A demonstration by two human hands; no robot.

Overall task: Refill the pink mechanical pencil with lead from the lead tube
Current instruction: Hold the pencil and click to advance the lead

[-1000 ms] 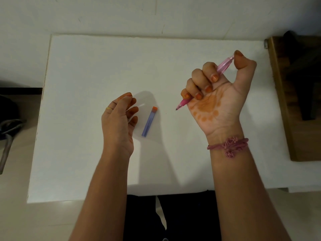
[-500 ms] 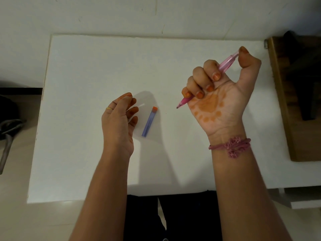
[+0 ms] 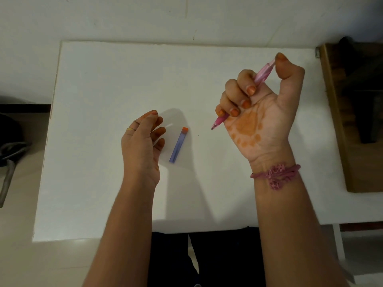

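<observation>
Here, white table (image 3: 103, 90) is seen with both hands raised over it. Right hand (image 3: 259, 112) is curled around pink mechanical pencil (image 3: 262, 74), thumb pressed on cap end; long axis is slanted, tip pointed down-left toward lead tube (image 3: 178, 145). Left hand (image 3: 141, 146) is held loosely spread, empty, just beside tube, nearer of two. Tube is laid flat on table, orange cap pointed away, slightly right.

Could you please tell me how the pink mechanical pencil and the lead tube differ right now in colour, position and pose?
The pink mechanical pencil is held in the right hand above the table, while the lead tube lies flat on it, untouched, beside the open left hand. The pencil is pink with its dark tip pointing down-left; the tube is blue-violet with an orange cap at its far end. Both are slim, straight and angled alike.
</observation>
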